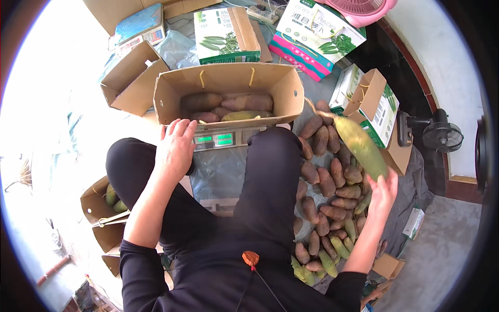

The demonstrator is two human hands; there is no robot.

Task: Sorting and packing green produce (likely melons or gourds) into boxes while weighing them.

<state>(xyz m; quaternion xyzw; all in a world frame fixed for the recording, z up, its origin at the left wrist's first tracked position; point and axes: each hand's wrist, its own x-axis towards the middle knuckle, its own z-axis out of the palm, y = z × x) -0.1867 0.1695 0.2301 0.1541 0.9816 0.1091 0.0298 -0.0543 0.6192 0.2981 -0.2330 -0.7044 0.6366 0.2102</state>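
My right hand (383,195) grips the thick end of a long green radish (360,145), which it holds up over the pile on my right. The radish's thin root tip points toward the open carton (174,86) in front of me. My left hand (176,148) lies with its fingers stretched out against the carton's near left edge. Inside the carton are several reddish-brown radishes (202,100) and a green radish (247,115). The carton sits on a scale (239,138) with lit green digits.
On my right lies a pile of brown and green radishes (325,182). Printed cartons (227,34) stand at the back, near a pink fan (361,8). A black fan (442,131) is at the far right. Another box (106,231) with green radishes stands by my left leg.
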